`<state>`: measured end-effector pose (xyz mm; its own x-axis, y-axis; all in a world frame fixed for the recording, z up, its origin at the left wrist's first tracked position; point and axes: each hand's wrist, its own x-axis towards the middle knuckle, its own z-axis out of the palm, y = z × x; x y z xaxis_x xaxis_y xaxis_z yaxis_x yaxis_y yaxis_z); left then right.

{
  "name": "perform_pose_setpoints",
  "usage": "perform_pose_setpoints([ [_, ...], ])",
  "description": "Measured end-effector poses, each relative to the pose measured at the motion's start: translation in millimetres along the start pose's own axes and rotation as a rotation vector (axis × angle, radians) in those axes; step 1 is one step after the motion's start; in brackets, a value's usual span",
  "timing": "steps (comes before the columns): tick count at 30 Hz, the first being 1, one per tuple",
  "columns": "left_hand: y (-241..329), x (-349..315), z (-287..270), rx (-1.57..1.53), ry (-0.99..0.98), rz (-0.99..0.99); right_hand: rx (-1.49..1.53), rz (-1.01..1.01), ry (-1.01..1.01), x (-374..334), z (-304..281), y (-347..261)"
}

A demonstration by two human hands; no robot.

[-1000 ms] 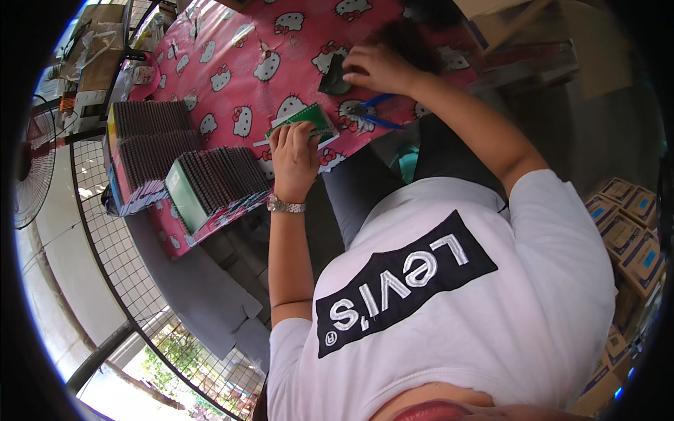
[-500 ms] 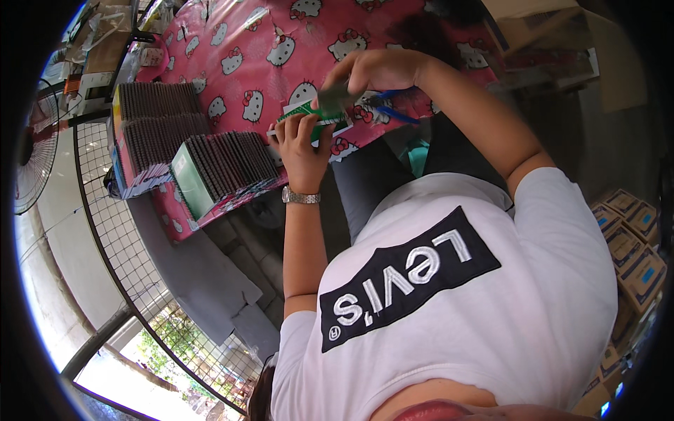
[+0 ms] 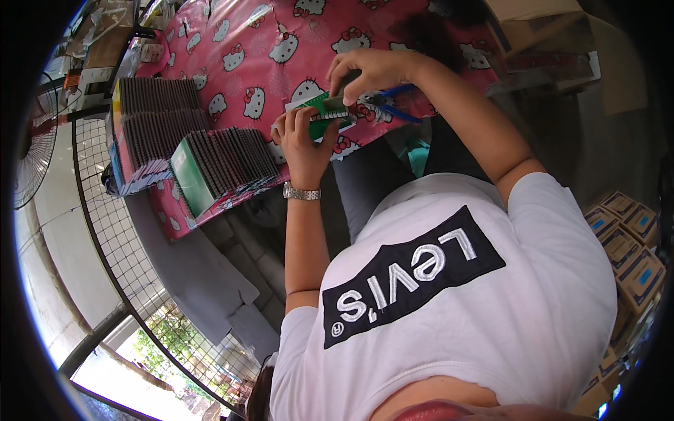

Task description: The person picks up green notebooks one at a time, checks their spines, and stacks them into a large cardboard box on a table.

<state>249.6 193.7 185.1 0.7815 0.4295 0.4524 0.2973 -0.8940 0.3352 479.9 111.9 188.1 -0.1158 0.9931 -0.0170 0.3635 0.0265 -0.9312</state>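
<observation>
My left hand (image 3: 302, 137) is closed around the near left edge of a small green notebook (image 3: 321, 129), whose spine shows a row of holes or coils. My right hand (image 3: 372, 74) is bent over the far right side, fingers closed on a dull grey-green flat piece (image 3: 335, 105) that lies along the notebook's spine. The exact kind of that piece cannot be made out. Just right of it, partly under my right hand, lie pliers with blue handles (image 3: 399, 112). A white sheet edge (image 3: 345, 126) shows beneath the notebook.
Two rows of spiral-bound notebooks, a taller one (image 3: 158, 126) and a nearer one (image 3: 225, 161), stand on the pink patterned tablecloth (image 3: 263, 59) at left. An open cardboard box (image 3: 537, 31) is at far right. Stacked cartons (image 3: 632, 259) stand behind right; a fan (image 3: 36, 151) is at left.
My right hand has come slightly down and steadied, and the grey-green piece now rests along the notebook's spine. My left hand keeps its hold.
</observation>
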Motion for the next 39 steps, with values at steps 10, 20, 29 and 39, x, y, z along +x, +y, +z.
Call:
perform_pose_setpoints([
  [10, -5.3, -3.4, -3.8, -0.050, 0.007, -0.040, 0.381, 0.105, -0.157, 13.8, 4.9, -4.2],
  [20, -40.5, -5.1, -24.0, -0.338, -0.121, -0.239, 0.837, -0.047, -0.244, 43.5, 16.4, -4.1],
  [29, -53.5, -12.6, -16.2, -0.522, -0.134, -0.309, 0.048, 0.152, -0.191, 58.2, 5.1, -5.5],
  [39, -42.8, -38.2, -3.1, -1.017, 0.292, -0.669, -0.841, 0.061, 0.596, -69.5, 49.0, 56.3],
])
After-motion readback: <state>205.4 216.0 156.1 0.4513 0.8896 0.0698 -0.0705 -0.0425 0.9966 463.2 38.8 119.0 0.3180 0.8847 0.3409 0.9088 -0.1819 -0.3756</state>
